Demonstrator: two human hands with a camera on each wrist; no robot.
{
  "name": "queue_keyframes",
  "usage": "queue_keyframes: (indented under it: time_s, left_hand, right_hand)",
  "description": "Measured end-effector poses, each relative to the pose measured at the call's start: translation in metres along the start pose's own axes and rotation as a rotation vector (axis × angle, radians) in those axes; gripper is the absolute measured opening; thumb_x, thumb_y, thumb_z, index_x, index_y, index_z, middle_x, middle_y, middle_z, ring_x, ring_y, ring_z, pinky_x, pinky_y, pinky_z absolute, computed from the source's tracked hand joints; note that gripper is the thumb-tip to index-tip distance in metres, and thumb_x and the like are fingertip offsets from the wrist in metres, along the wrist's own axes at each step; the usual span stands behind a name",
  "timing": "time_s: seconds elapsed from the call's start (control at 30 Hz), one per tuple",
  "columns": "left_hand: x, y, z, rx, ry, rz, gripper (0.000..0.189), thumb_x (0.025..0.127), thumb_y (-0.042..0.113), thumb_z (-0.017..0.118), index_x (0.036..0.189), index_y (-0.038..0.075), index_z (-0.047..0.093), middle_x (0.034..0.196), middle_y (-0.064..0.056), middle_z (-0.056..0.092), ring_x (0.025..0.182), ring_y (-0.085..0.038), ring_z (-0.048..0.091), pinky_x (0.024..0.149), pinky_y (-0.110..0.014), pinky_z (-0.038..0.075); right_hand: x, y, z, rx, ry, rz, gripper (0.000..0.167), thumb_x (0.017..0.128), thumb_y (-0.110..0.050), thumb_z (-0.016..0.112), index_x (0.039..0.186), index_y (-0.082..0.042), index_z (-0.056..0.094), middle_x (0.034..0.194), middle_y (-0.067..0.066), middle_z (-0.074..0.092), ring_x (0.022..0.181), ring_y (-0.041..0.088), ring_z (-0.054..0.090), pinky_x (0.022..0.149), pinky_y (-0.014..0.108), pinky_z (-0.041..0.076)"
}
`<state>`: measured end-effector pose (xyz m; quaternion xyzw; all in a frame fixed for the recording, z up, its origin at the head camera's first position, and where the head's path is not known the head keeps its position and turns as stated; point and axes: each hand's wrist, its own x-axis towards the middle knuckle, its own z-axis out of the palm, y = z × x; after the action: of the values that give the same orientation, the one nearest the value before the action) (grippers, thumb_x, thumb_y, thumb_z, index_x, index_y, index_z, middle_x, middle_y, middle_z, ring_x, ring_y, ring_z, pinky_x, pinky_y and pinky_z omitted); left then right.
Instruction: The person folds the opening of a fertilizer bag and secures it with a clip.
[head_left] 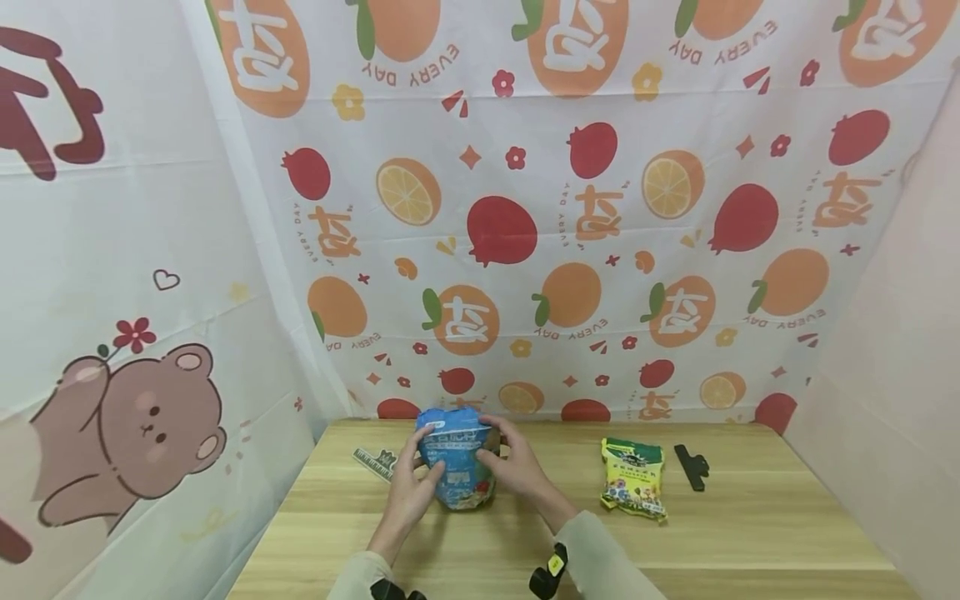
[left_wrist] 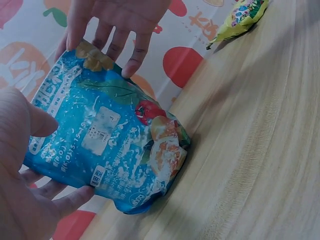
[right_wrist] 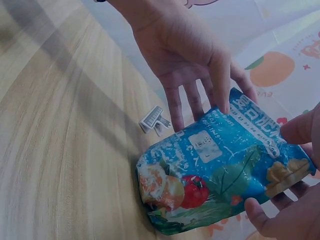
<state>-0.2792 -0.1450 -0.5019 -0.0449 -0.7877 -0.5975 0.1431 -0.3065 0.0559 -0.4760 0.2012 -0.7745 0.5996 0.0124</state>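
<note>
A blue plastic bag of fertilizer (head_left: pixel 457 479), printed with a tomato and other produce, stands upright near the table's back edge. My left hand (head_left: pixel 407 497) holds its left side, thumb on the front face and fingers round the edge. On the opposite side my right hand (head_left: pixel 527 473) grips the upper part, with its thumb on the front and fingers spread along the side. In the left wrist view the bag (left_wrist: pixel 115 135) sits between both hands, its bottom at the wooden surface. The right wrist view shows the bag's white label (right_wrist: pixel 205 146) and creased film.
Behind my left hand lies a bag clip with a piano-key pattern (head_left: pixel 372 462). A yellow and green packet (head_left: pixel 633 482) lies to the right on the wooden table (head_left: pixel 772 517), with a black clip (head_left: pixel 692 468) beyond it. Printed cloth (head_left: pixel 540 300) hangs behind the table.
</note>
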Motion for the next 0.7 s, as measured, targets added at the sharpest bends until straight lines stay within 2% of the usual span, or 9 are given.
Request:
queue_keyframes:
  time_s: [0.1, 0.27, 0.43, 0.7]
  left_hand:
    - [-0.0008, -0.0002, 0.0001, 0.0, -0.002, -0.023, 0.059, 0.097, 0.0, 0.061, 0.15, 0.02, 0.043, 0.155, -0.022, 0.04, 0.126, -0.049, 0.054, 0.086, -0.047, 0.06]
    - [-0.0024, -0.0001, -0.0003, 0.02, -0.011, -0.025, 0.055, 0.098, 0.002, 0.06, 0.148, 0.017, 0.043, 0.154, -0.023, 0.042, 0.128, -0.051, 0.054, 0.087, -0.049, 0.06]
    - [-0.0008, 0.0007, -0.0003, 0.017, -0.003, -0.023, 0.052, 0.097, 0.001, 0.061, 0.145, 0.016, 0.046, 0.152, -0.023, 0.045, 0.126, -0.051, 0.056, 0.085, -0.048, 0.061]
    - [0.0026, 0.0015, 0.0002, -0.004, -0.005, -0.04, 0.046, 0.099, 0.005, 0.061, 0.142, 0.016, 0.048, 0.147, -0.021, 0.051, 0.126, -0.048, 0.057, 0.084, -0.045, 0.062]
  right_hand:
    - [-0.0009, -0.0022, 0.0013, -0.016, -0.011, 0.008, 0.044, 0.099, -0.011, 0.062, 0.142, -0.017, 0.053, 0.153, 0.016, 0.046, 0.133, 0.043, 0.049, 0.097, 0.055, 0.054]
    - [-0.0008, -0.0043, 0.0029, -0.049, -0.01, 0.038, 0.039, 0.101, -0.016, 0.061, 0.139, -0.02, 0.054, 0.151, 0.014, 0.047, 0.13, 0.04, 0.051, 0.093, 0.053, 0.056]
    - [0.0016, -0.0056, 0.0033, -0.098, -0.013, 0.072, 0.033, 0.103, -0.026, 0.058, 0.136, -0.022, 0.055, 0.147, 0.011, 0.052, 0.124, 0.033, 0.053, 0.093, 0.05, 0.053]
    - [0.0066, -0.0034, 0.0005, -0.13, 0.035, 0.09, 0.022, 0.103, -0.031, 0.06, 0.123, -0.024, 0.064, 0.14, 0.009, 0.056, 0.118, 0.029, 0.056, 0.088, 0.046, 0.054]
